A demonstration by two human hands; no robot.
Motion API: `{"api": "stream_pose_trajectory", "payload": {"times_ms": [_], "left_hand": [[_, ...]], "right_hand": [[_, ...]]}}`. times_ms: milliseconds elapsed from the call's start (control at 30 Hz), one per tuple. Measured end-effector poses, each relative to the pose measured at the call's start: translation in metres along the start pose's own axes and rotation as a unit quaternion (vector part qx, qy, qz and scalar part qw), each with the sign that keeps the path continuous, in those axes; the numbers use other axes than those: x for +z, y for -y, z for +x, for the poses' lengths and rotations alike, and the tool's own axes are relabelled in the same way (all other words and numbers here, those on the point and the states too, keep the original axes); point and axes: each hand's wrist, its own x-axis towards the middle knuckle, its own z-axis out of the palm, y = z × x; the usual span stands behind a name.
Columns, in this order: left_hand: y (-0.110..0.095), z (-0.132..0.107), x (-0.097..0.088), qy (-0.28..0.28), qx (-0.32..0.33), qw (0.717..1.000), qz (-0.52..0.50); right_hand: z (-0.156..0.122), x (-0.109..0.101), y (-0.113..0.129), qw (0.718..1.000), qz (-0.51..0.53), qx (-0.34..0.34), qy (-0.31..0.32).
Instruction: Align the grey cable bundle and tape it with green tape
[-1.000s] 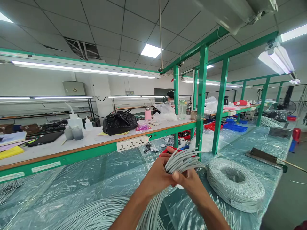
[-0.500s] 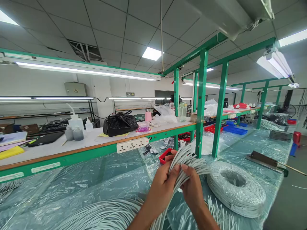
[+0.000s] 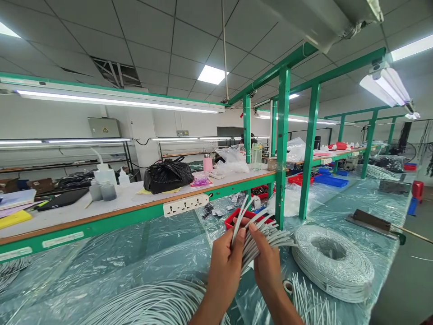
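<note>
A bundle of grey-white cables is gripped between my two hands above the plastic-covered bench. My left hand is closed round a few strands that stand apart from the rest, their ends pointing up. My right hand is closed on the larger part of the bundle, whose cut ends fan out to the right. Both thumbs press on the strands, and the undersides of the fingers are hidden. Below on the left lies a large loose coil of the same cable. Further cut cable ends stick up near my right forearm.
A wrapped cable roll lies at the right. Behind my hands are a red bin and a green upright post. A raised shelf carries a power strip, a black bag and bottles. A metal tool rests by the right edge.
A few strands in my left hand have been parted from the bundle, which was gathered together before. More of the red bin shows, and the view has shifted slightly.
</note>
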Motion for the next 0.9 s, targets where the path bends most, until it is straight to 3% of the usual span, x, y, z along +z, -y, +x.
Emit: {"api": "stream_pose_trajectory", "payload": {"times_ms": [133, 267, 400, 500, 567, 667, 900], "left_hand": [[0.001, -0.001, 0.002, -0.073, 0.007, 0.997, -0.022], [0.005, 0.000, -0.001, -0.116, -0.007, 0.992, -0.048], [0.005, 0.004, -0.008, -0.005, -0.048, 0.995, -0.089], [0.000, 0.006, -0.014, 0.089, -0.097, 0.984, -0.116], [-0.003, 0.006, -0.018, 0.122, -0.117, 0.978, -0.121], [-0.005, 0.006, -0.022, 0.141, -0.127, 0.974, -0.124], [0.003, 0.007, -0.016, 0.139, -0.147, 0.969, -0.140]], "right_hand": [[-0.002, -0.002, 0.002, 1.000, -0.006, 0.007, 0.026], [-0.008, -0.001, 0.014, 0.995, -0.097, -0.019, 0.012], [-0.010, 0.002, 0.020, 0.995, -0.097, -0.012, -0.018], [-0.009, -0.003, 0.013, 0.999, -0.051, 0.001, 0.010], [-0.008, -0.007, 0.007, 0.998, -0.059, -0.024, 0.017], [-0.006, -0.011, 0.002, 0.996, -0.077, -0.052, 0.002], [-0.009, -0.016, 0.000, 1.000, 0.024, 0.005, 0.007]]}}
